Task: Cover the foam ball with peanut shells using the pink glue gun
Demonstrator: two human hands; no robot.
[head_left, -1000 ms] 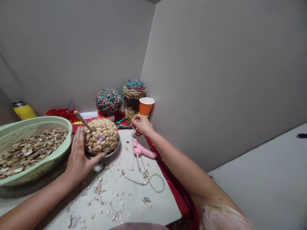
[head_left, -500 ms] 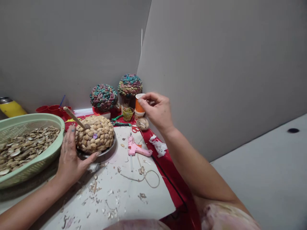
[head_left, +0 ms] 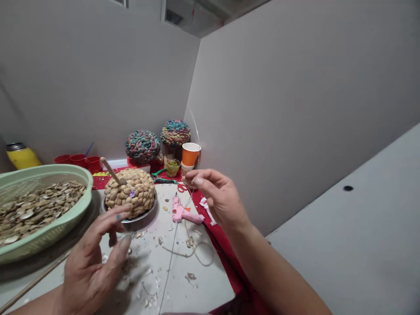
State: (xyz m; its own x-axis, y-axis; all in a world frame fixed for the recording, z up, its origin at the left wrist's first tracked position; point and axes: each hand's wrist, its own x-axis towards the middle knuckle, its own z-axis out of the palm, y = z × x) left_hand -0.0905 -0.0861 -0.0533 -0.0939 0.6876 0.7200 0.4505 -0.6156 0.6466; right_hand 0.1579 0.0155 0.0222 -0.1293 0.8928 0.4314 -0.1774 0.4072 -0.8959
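My left hand [head_left: 95, 258] hovers in front of a peanut-covered ball [head_left: 141, 188] with its fingers apart, holding nothing. That ball sits in a shallow metal bowl [head_left: 144, 217]. A wooden stick [head_left: 110, 170] rises from its top at a slant, and a purple button [head_left: 132, 194] is on its side. Thumb and forefinger of my right hand [head_left: 219, 194] are pinched on a thin pale strand [head_left: 196, 124] that curves up past the orange cup [head_left: 190, 154]. Below, a pink glue gun [head_left: 183, 212] lies on the white board. A loop of twine [head_left: 203, 253] is beside it.
A green colander [head_left: 82, 210] full of shell pieces stands at the left. Two colourful shell-covered balls [head_left: 143, 146], red cups [head_left: 78, 160], green-handled pliers [head_left: 164, 179], red scissors [head_left: 182, 188] and a yellow bottle [head_left: 22, 156] line the back. Grey walls enclose the corner.
My left hand has let go of the peanut-covered ball and drawn back toward me. My right hand has come down in front of the cups, the strand with it. The view has tilted up.
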